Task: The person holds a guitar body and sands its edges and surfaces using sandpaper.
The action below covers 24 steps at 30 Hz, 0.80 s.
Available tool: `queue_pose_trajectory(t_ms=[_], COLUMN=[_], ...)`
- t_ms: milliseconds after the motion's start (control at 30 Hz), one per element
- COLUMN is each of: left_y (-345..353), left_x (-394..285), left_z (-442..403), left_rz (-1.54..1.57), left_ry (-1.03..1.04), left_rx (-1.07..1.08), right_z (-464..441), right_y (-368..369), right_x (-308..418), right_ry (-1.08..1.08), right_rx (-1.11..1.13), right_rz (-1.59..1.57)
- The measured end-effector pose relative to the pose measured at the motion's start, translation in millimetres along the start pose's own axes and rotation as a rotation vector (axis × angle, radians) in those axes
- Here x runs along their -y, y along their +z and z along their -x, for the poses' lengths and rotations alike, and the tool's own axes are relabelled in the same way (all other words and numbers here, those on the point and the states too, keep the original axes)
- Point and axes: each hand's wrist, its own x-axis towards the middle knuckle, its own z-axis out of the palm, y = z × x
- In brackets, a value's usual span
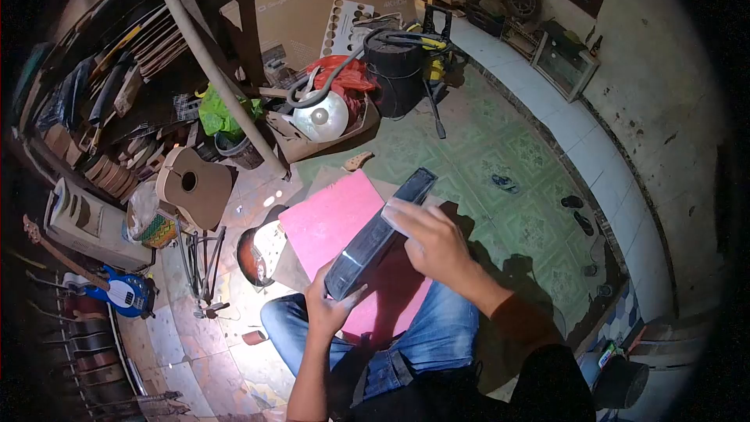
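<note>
A long dark box-like object (pixel 371 242), glossy black on its faces, is held slantwise above my lap. My left hand (pixel 328 305) is closed around its lower end, thumb on the near side. My right hand (pixel 432 242) lies against its upper right side, fingers bent together. Something pale, perhaps a small cloth or paper, shows at the right fingertips; blur hides what it is. Beneath the object, a pink board (pixel 328 215) stretches from my lap onto the floor. A sunburst guitar body (pixel 254 258) lies partly under the board's left side.
An acoustic guitar body (pixel 191 184), a folded stand (pixel 205 266) and a blue bass (pixel 125 295) are on the left. Ahead stand a cardboard box (pixel 344 141) holding a round silver lid-like thing and a black drum (pixel 394 70) with a hose. Sandals (pixel 578 215) lie right.
</note>
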Motion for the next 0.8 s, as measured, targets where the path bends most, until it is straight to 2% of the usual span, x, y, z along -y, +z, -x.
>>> queue_pose_trajectory(t_ms=[33,100,167,233,333,467,500,567,633,667,700,800], left_y=[-1,-1,0,0,0,0,0,0,-2,0,0,-1], left_x=[-2,-2,1,6,5,1,-1,-3,-5,4,0,-9], left_z=[0,0,0,-1,0,-4,-4,-7,-3,-1,-3,-6], left_rz=[-0.015,-0.026,-0.031,-0.033,0.030,0.001,0.007,0.012,0.000,0.079,0.079,-0.034], left_ry=[0.018,0.005,-0.002,0.040,-0.037,0.009,0.029,0.060,-0.005,-0.070,-0.066,0.035], left_rx=[0.001,0.015,0.020,-0.001,0.010,0.008,0.006,0.003,0.012,0.012,0.015,0.022], right_z=[-1,-7,-6,-5,-2,-9,-17,-6,-3,-2,-4,-12], right_y=[-1,-2,1,3,-8,-4,-4,6,4,5,-3,2], right_x=[-9,-43,-82,-53,6,-55,-67,-65,-21,-7,4,-58], right_ry=[-0.001,0.153,0.267,0.209,0.090,0.254,0.250,0.295,0.210,-0.008,0.119,0.186], right_rx=[0.020,-0.044,-0.094,-0.083,0.045,-0.033,-0.134,-0.027,0.148,-0.010,0.064,-0.026], right_rz=[-0.002,0.098,0.057,0.156,-0.006,0.081,0.042,0.165,0.164,0.024,-0.030,0.076])
